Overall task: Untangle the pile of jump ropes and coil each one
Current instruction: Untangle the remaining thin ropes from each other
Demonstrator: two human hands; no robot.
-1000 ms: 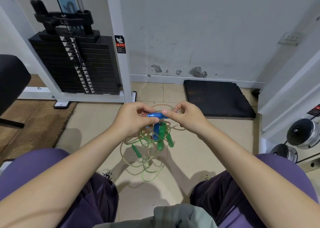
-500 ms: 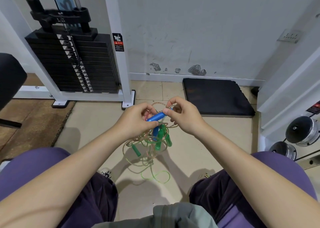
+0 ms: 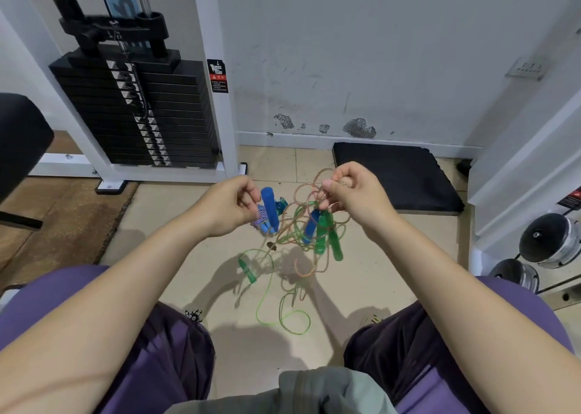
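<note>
Untangling barely started: left hand (image 3: 231, 207) has fingers curled, seemingly pinching the cord beside a blue handle (image 3: 270, 210); right hand (image 3: 352, 193) pinches orange-clear loops (image 3: 309, 190). Tangled ropes (image 3: 301, 234) hang between the hands above the tiled floor (image 3: 188, 212), green handles (image 3: 328, 236) dangling, one green cord (image 3: 283, 316) trailing near. Nothing separated or coiled; all ropes left.

Red-and-black warning sticker (image 3: 219, 75) on white machine post (image 3: 213, 77), wording illegible
</note>
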